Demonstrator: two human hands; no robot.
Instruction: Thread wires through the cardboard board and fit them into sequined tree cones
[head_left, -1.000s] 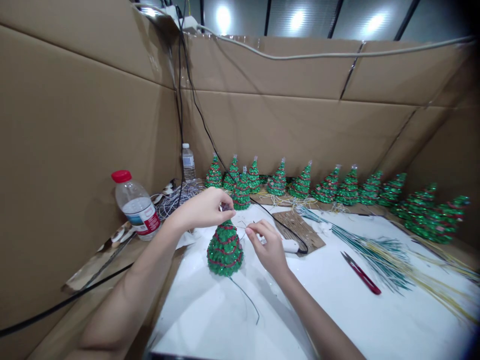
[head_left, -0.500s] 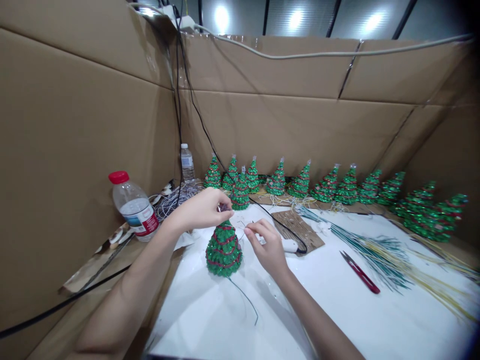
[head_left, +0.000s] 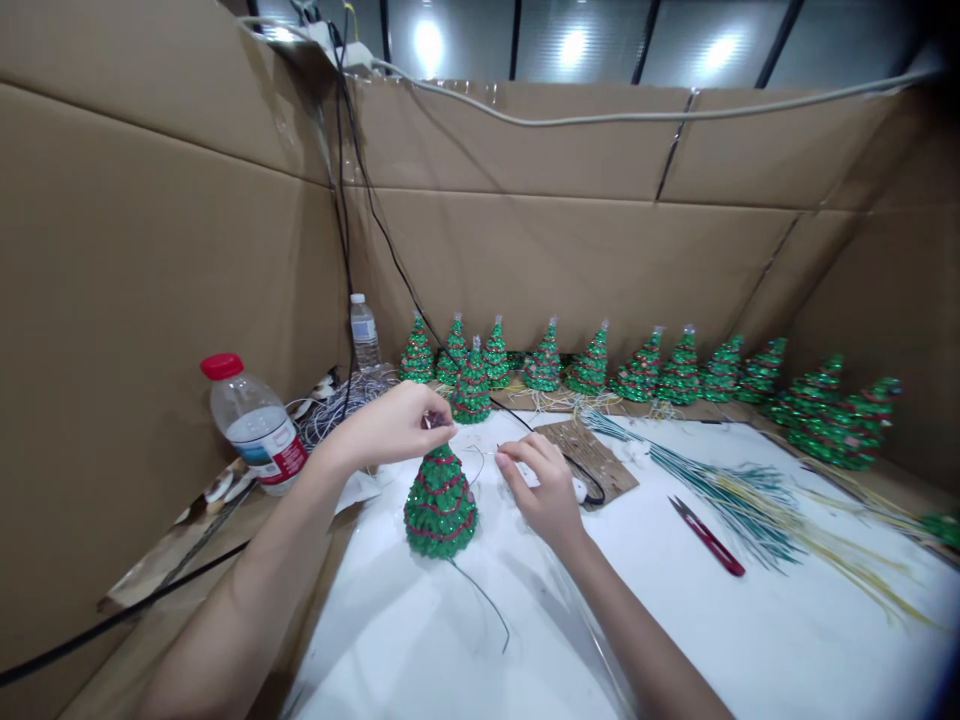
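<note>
A small green beaded tree (head_left: 441,508) with red garlands stands upright on the white work surface (head_left: 405,640). My left hand (head_left: 405,422) is closed at its top, fingertips pinched on the tip of the tree. Just right of the tree, my right hand (head_left: 541,486) pinches a thin wire, whose fine line shows between the two hands. From the tree's base a dark green wire (head_left: 489,600) trails forward over the surface.
Several finished trees (head_left: 543,362) line the cardboard wall. Red snips (head_left: 706,537) and a bundle of green and yellow wires (head_left: 739,495) lie right. A red-capped bottle (head_left: 259,428) and a smaller bottle (head_left: 365,335) stand left. Behind my right hand is a brown board (head_left: 600,462).
My right hand has moved slightly away from the tree, widening the gap between my hands. The whole view has shifted a little; my left hand stays at the treetop.
</note>
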